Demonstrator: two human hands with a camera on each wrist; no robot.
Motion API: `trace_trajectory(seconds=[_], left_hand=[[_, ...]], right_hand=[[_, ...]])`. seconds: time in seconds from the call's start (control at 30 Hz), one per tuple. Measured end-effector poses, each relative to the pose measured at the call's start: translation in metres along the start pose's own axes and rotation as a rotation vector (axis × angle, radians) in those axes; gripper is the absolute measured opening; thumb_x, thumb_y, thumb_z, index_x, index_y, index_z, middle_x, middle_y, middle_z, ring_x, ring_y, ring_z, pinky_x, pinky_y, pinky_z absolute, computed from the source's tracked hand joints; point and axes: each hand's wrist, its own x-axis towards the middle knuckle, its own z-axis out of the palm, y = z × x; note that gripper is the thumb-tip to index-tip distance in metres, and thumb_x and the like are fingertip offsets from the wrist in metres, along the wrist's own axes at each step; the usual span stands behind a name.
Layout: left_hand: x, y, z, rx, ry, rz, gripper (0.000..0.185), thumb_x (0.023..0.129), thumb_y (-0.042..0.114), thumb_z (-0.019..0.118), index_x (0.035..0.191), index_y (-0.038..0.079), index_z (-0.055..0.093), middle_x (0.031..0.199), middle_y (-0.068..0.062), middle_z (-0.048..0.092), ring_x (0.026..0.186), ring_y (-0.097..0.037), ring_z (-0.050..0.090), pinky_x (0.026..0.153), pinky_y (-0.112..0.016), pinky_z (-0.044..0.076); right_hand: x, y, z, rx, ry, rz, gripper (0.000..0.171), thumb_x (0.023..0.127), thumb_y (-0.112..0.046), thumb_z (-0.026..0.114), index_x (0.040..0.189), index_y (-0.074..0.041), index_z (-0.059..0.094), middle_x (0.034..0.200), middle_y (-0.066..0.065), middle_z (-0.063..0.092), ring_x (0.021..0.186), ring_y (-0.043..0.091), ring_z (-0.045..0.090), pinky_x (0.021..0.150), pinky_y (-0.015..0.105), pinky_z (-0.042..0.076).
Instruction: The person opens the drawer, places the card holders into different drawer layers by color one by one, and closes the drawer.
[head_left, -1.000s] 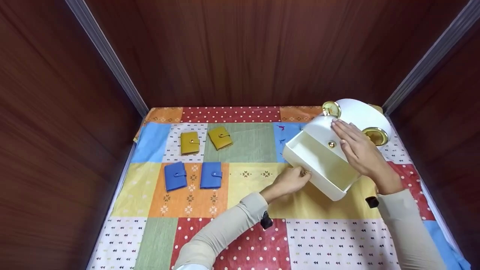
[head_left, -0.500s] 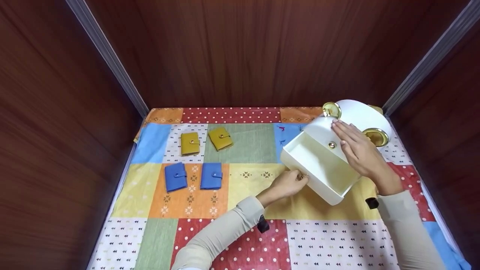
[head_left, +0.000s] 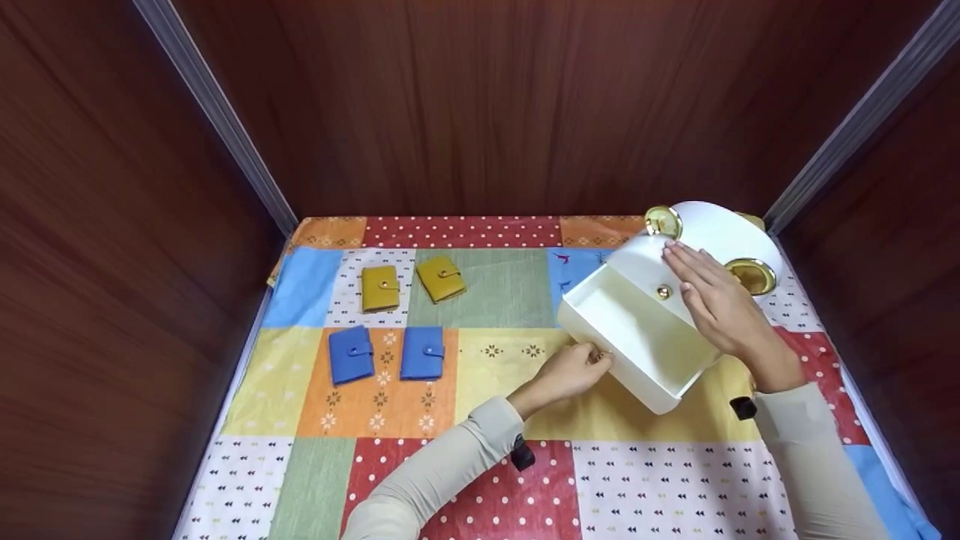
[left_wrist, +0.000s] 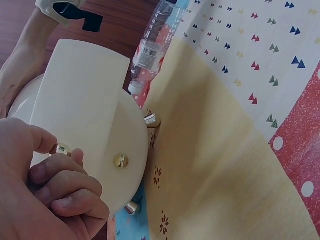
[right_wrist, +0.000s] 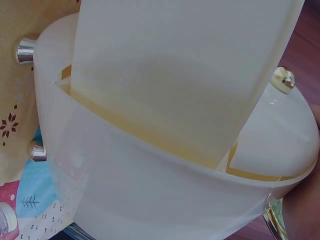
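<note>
A white rounded box [head_left: 721, 229] with gold trim stands at the back right of the patchwork cloth. Its drawer [head_left: 637, 330] is pulled out toward the front left and looks empty. My left hand [head_left: 574, 367] pinches the small gold knob [left_wrist: 64, 149] on the drawer front [left_wrist: 100, 125] between thumb and curled fingers. My right hand [head_left: 712, 300] lies flat with straight fingers on the box top, beside a gold stud [head_left: 663, 292]. The right wrist view shows only the drawer [right_wrist: 185, 75] sliding out of the box shell [right_wrist: 150, 185].
Two yellow wallets [head_left: 379, 287] [head_left: 440, 277] and two blue wallets [head_left: 350, 353] [head_left: 421, 351] lie at the left of the cloth [head_left: 375, 480]. A plastic bottle [left_wrist: 152, 45] lies by the box. Dark wooden walls close in the back and both sides.
The drawer has slid a little further out to the front left, drawn by my left hand. My right hand has stayed on the box top.
</note>
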Motion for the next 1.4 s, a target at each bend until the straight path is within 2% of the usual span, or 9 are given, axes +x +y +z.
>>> trace_trajectory(seconds=[0.27,0.47,0.8,0.97,1.07,1.23,1.4], left_hand=[[-0.001,-0.001,0.000,-0.044,-0.019,-0.002,0.030,0.108,0.041,0.056,0.085,0.021,0.059,0.066,0.010,0.049,0.055,-0.005,0.046,0.049,-0.020,0.038],[-0.001,-0.002,0.000,-0.066,-0.022,-0.016,0.030,0.107,0.043,0.059,0.089,0.019,0.064,0.068,0.010,0.053,0.056,-0.005,0.048,0.050,-0.020,0.040],[-0.001,-0.002,-0.007,-0.059,-0.040,-0.009,0.035,0.105,0.046,0.060,0.097,0.014,0.071,0.072,0.009,0.058,0.060,-0.005,0.051,0.054,-0.020,0.042],[-0.002,-0.005,-0.012,-0.033,-0.062,-0.015,0.041,0.103,0.053,0.063,0.108,0.015,0.074,0.088,0.007,0.070,0.072,-0.006,0.061,0.063,-0.022,0.051],[-0.002,-0.008,-0.019,-0.031,-0.080,-0.010,0.043,0.102,0.056,0.064,0.110,0.016,0.075,0.095,0.005,0.073,0.077,-0.008,0.064,0.068,-0.025,0.055],[-0.002,-0.014,-0.034,-0.063,-0.087,0.023,0.027,0.103,0.041,0.065,0.100,0.015,0.071,0.085,0.006,0.064,0.069,-0.007,0.057,0.063,-0.022,0.051],[-0.003,-0.022,-0.051,-0.100,-0.056,0.050,0.017,0.103,0.027,0.064,0.103,0.012,0.073,0.084,0.007,0.062,0.069,-0.006,0.053,0.065,-0.020,0.046]], right_hand=[[-0.002,0.000,0.000,-0.002,0.003,0.008,0.050,0.109,-0.008,0.045,0.159,-0.007,0.048,0.166,0.014,0.046,0.157,0.034,0.041,0.135,0.030,0.014],[-0.001,0.000,-0.001,-0.005,0.006,0.005,0.050,0.109,-0.008,0.045,0.159,-0.007,0.048,0.166,0.015,0.046,0.157,0.034,0.041,0.135,0.030,0.014],[-0.001,0.000,0.000,-0.009,0.006,0.004,0.050,0.109,-0.008,0.044,0.159,-0.006,0.048,0.166,0.015,0.046,0.157,0.032,0.040,0.135,0.030,0.013],[0.000,0.000,0.000,-0.010,0.008,-0.003,0.050,0.109,-0.007,0.044,0.159,-0.006,0.048,0.166,0.015,0.046,0.156,0.035,0.041,0.135,0.030,0.014],[0.000,0.000,0.000,-0.006,0.008,-0.002,0.050,0.109,-0.008,0.044,0.159,-0.006,0.048,0.166,0.015,0.046,0.157,0.035,0.041,0.135,0.030,0.014],[0.000,0.000,0.000,0.000,0.006,0.005,0.050,0.110,-0.008,0.044,0.159,-0.006,0.048,0.166,0.015,0.046,0.157,0.033,0.040,0.135,0.029,0.013],[-0.001,0.001,0.002,0.005,0.004,0.008,0.050,0.110,-0.008,0.044,0.159,-0.007,0.047,0.167,0.014,0.045,0.157,0.034,0.040,0.135,0.030,0.013]])
